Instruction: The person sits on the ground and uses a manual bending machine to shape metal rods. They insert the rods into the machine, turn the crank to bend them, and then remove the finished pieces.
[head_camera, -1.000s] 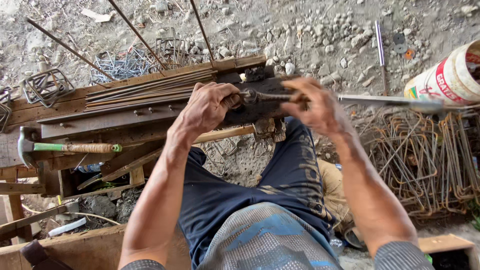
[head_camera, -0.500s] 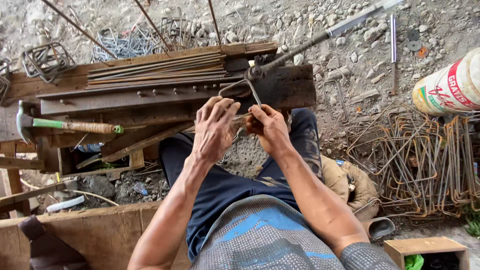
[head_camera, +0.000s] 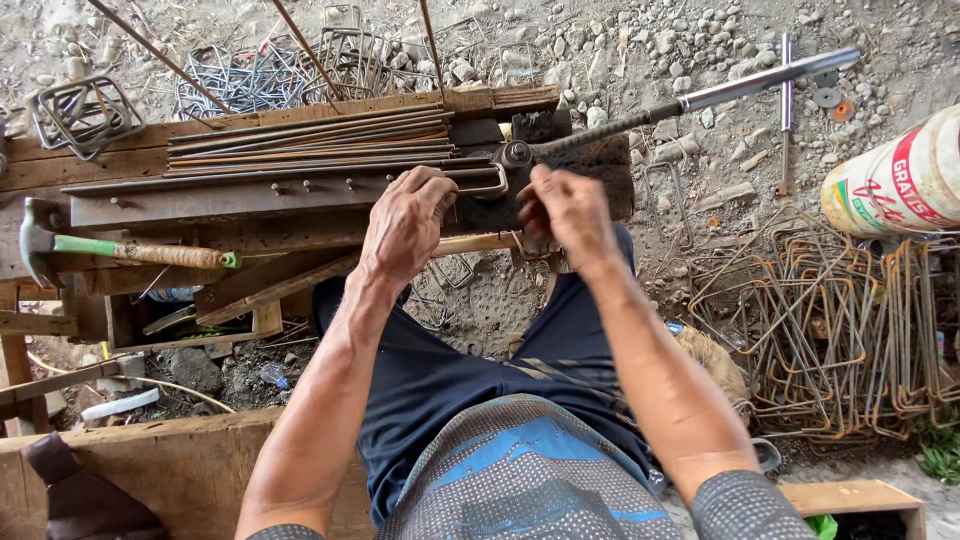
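The scene is lit evenly by soft daylight; only faint shadows are cast. The picture is rendered sharply, with slight wide-angle bending seen toward the edges.

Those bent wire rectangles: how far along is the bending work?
Done: a pile of bent steel stirrups lies on the ground to the right. In hand: the left hand and right hand hold a partly bent rod at the bending lever. Left: straight rods wait on the bench.

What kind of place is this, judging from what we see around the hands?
Probably an outdoor rebar-bending spot at a building site: gravel ground, a wooden bench with straight steel rods, and a pile of bent wire stirrups.
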